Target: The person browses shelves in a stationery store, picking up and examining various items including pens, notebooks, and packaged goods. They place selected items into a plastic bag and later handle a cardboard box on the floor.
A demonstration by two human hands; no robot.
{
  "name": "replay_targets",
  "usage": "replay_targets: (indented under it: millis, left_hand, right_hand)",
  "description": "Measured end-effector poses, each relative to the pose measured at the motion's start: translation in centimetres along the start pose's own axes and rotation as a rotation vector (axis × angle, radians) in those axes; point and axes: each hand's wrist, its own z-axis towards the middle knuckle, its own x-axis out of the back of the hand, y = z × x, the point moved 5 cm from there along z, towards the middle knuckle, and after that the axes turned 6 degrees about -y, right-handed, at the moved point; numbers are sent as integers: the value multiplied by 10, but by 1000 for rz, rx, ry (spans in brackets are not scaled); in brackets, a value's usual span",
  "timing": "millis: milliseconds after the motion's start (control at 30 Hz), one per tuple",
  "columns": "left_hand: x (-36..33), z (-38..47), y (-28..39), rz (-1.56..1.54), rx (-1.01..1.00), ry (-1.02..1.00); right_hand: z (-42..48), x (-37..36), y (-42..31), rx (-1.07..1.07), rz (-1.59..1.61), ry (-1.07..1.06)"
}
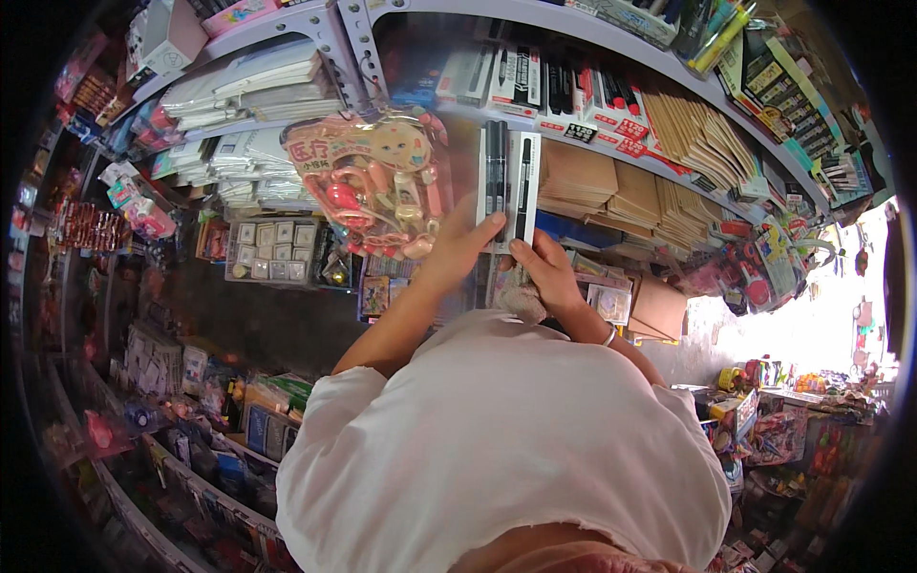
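Observation:
A white marker box with a black marker printed on one face is held upright in front of the shelves, between my two hands. Black markers lie along its left part, one beside the other. My left hand grips the lower left of the box, its thumb across the markers' lower part. My right hand holds the lower right corner with thumb and fingers. A beige cloth-like thing hangs just below my right hand. Left of the box hangs a packaged pink toy medical set.
Metal shelving spans the front, with marker boxes, brown envelopes and stacked white papers. A plastic basket of small square boxes stands left. More crowded shelves and baskets lie behind on both sides.

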Motion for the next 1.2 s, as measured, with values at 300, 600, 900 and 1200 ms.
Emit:
replay_targets:
  millis: [300, 600, 900, 1200]
  left_hand:
    - [35, -3, 26, -46, -84, 222]
    - [80, 53, 119, 1014, -516, 203]
    - [61, 192, 95, 1869, 30, -323]
    - [43, 165, 92, 1956, -174, -384]
  right_hand:
    - [68, 11, -51, -44, 92, 5]
    - [98, 10, -88, 90, 178, 140]
    - [47, 7, -71, 80, 167, 330]
    - [32, 3, -65, 106, 180, 288]
